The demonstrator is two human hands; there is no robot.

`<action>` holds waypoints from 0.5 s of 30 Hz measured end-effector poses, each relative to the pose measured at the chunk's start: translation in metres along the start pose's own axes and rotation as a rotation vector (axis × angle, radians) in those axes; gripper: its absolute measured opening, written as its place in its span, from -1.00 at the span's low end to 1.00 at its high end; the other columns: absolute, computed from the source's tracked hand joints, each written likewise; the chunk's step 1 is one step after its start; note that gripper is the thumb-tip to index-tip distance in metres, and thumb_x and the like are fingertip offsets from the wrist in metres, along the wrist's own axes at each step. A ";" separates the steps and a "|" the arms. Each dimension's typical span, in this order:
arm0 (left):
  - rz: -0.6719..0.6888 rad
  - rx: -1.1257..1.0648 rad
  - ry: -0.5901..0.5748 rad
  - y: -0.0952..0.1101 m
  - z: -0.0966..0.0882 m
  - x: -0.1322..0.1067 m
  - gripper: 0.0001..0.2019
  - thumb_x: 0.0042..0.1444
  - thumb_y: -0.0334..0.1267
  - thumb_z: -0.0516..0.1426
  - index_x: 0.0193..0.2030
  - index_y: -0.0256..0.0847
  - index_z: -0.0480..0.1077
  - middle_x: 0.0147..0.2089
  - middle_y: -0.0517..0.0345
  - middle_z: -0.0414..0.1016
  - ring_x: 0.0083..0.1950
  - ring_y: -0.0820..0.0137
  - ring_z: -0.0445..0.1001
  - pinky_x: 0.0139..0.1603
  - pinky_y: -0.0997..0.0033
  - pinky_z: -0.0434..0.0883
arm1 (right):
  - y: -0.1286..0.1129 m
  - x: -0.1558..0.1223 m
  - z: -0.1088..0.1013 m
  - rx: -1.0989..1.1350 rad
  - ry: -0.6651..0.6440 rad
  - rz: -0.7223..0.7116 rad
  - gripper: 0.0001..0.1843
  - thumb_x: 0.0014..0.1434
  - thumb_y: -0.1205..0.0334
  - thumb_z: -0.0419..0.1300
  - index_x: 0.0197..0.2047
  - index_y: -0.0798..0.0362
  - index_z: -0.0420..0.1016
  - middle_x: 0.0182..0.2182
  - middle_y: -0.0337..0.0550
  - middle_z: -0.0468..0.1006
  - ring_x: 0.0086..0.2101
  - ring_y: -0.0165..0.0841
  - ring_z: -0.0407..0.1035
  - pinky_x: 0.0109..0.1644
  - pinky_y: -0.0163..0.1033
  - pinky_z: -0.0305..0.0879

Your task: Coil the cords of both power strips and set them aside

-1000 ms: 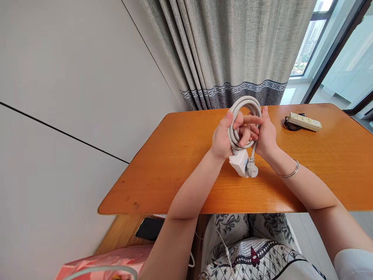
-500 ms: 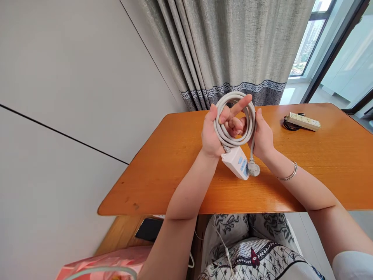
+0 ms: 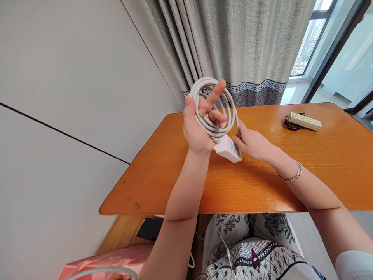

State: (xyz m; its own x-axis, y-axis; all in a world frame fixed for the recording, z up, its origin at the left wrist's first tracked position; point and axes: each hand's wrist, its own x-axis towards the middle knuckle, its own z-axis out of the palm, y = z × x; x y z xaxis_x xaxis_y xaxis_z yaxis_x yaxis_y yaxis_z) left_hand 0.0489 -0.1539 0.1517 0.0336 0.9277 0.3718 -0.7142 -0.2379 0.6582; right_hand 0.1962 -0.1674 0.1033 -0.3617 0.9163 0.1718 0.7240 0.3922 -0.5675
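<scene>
In the head view, a thick white cord (image 3: 203,82) is wound into a round coil above the table. My left hand (image 3: 198,126) grips the coil's left side, thumb outside and fingers through the loops, the index finger pointing up. Below the coil hangs a white power strip (image 3: 225,149) with blue markings, joined to the cord. My right hand (image 3: 252,142) pinches the cord's free length at the coil's lower right, beside the strip's end. The plug seen earlier is hidden, apparently behind or in that hand.
A cream power strip (image 3: 305,121) with its black cord lies at the right of the wooden table (image 3: 163,175). A grey curtain (image 3: 247,46) hangs behind. At the lower left are a black phone-like slab (image 3: 150,228) and a pink bag (image 3: 116,260).
The coil and strip have moved left and up with my left hand. My right hand has slid from the coil's right side down along the cord toward its plug end.
</scene>
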 end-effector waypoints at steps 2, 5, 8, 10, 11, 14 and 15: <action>0.021 0.050 -0.047 -0.004 -0.004 0.000 -0.48 0.39 0.12 -0.05 -0.50 -0.19 0.25 0.02 0.09 0.67 -0.69 0.65 0.29 -0.75 0.52 0.06 | -0.008 -0.004 -0.005 -0.192 -0.052 0.078 -0.15 0.40 0.10 -0.01 0.54 0.35 -0.31 -0.14 0.20 0.66 -0.20 -0.08 0.55 -0.12 -0.08 0.38; 0.123 0.122 -0.220 -0.014 -0.008 -0.002 -0.51 0.32 0.11 0.07 -0.53 -0.18 0.23 0.01 0.09 0.68 -0.77 0.69 0.12 -0.81 0.47 -0.14 | -0.019 -0.008 -0.011 -0.411 -0.076 0.169 -0.10 0.41 0.07 0.02 0.54 0.42 -0.33 -0.16 0.30 0.66 -0.17 -0.03 0.56 -0.14 -0.08 0.37; 0.142 0.228 -0.315 -0.022 -0.009 -0.005 -0.51 0.28 0.12 0.13 -0.54 -0.18 0.24 -0.08 0.08 0.69 -0.78 0.70 0.07 -0.80 0.47 -0.18 | -0.021 -0.012 -0.016 -0.504 -0.100 0.164 -0.09 0.38 0.02 0.07 0.53 0.42 -0.19 -0.16 0.33 0.66 -0.15 -0.01 0.56 -0.16 -0.09 0.36; 0.130 0.300 -0.312 -0.025 -0.008 -0.007 -0.50 0.27 0.13 0.13 -0.54 -0.19 0.22 -0.16 0.06 0.69 -0.75 0.69 0.08 -0.77 0.48 -0.13 | -0.018 -0.014 -0.019 -0.479 -0.111 0.121 -0.08 0.36 0.03 0.10 0.53 0.42 -0.18 -0.13 0.32 0.65 -0.13 0.00 0.55 -0.16 -0.09 0.36; 0.139 0.326 -0.320 -0.025 -0.008 -0.009 -0.48 0.25 0.16 0.14 -0.55 -0.19 0.21 -0.19 0.05 0.69 -0.75 0.68 0.09 -0.76 0.47 -0.11 | -0.015 -0.015 -0.019 -0.449 -0.109 0.101 -0.06 0.35 0.05 0.11 0.53 0.41 -0.22 -0.10 0.30 0.64 -0.13 -0.01 0.54 -0.16 -0.09 0.36; 0.181 0.364 -0.341 -0.027 -0.007 -0.011 -0.44 0.20 0.22 0.17 -0.55 -0.18 0.17 -0.25 0.04 0.68 -0.73 0.66 0.12 -0.74 0.44 -0.05 | -0.009 -0.016 -0.017 -0.341 -0.061 0.041 0.01 0.31 0.11 0.11 0.55 0.33 -0.43 0.02 0.28 0.59 -0.12 -0.03 0.53 -0.15 -0.08 0.37; 0.189 0.358 -0.326 -0.027 -0.007 -0.011 -0.45 0.22 0.21 0.16 -0.55 -0.18 0.17 -0.26 0.04 0.68 -0.73 0.65 0.13 -0.73 0.44 -0.03 | -0.008 -0.016 -0.016 -0.314 -0.032 0.021 0.03 0.30 0.12 0.10 0.55 0.29 -0.49 0.06 0.28 0.56 -0.12 -0.04 0.53 -0.16 -0.07 0.37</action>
State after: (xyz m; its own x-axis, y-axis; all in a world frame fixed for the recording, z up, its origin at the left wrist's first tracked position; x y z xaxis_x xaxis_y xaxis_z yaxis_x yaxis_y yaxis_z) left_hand 0.0629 -0.1557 0.1247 0.1843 0.7347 0.6529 -0.4472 -0.5289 0.7213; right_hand 0.2053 -0.1840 0.1176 -0.3590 0.9236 0.1345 0.8760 0.3832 -0.2930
